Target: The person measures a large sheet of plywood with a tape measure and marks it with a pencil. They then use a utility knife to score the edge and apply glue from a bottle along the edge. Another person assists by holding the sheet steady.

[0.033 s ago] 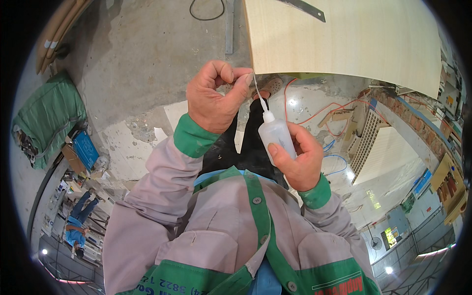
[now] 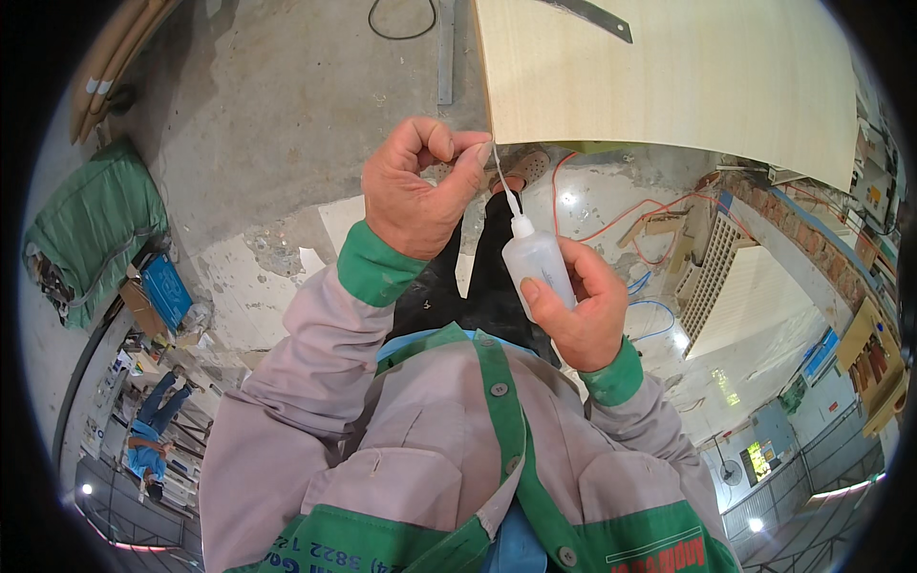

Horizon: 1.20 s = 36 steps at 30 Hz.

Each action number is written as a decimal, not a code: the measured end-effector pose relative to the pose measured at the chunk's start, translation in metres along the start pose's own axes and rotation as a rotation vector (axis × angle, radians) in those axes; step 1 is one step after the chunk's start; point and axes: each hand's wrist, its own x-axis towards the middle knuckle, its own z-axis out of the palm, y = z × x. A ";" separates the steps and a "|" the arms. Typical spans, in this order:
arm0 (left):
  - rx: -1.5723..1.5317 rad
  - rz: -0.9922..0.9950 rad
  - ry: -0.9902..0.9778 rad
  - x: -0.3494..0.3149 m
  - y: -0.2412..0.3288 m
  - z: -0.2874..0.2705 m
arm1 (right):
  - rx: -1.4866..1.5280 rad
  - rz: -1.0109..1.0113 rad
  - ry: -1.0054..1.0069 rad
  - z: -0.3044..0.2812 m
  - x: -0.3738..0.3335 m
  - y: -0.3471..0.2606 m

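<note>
In my right hand (image 2: 590, 310) is a white, translucent plastic squeeze bottle (image 2: 537, 263), tilted with its nozzle pointing up and away from me. My thumb presses the bottle's front while the fingers wrap behind it. A thin whitish tip (image 2: 505, 181) runs from the nozzle to my left hand (image 2: 420, 186); whether it is a fine tube or a drawn-out strand, I cannot tell. The left thumb and forefinger pinch its far end. Those fingertips are right beside the near left corner of a pale wood-grain board (image 2: 669, 81).
A flat metal strip (image 2: 594, 17) lies on the board. Behind my hands, an orange cord (image 2: 611, 229) snakes over the stained floor. A green-covered pile (image 2: 95, 205) and a blue box (image 2: 167, 291) stand at left. Another person (image 2: 148, 435) is at the far lower left.
</note>
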 end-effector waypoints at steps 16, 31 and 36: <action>-0.147 -0.122 -0.036 0.032 -0.020 -0.033 | 0.112 -0.198 0.118 -0.022 0.017 0.011; -0.039 -0.329 -0.496 0.056 -0.040 -0.042 | 0.188 -0.859 0.522 -0.110 0.199 -0.048; -0.036 -0.363 -0.515 0.063 -0.042 -0.048 | 0.170 -0.867 0.545 -0.110 0.201 -0.039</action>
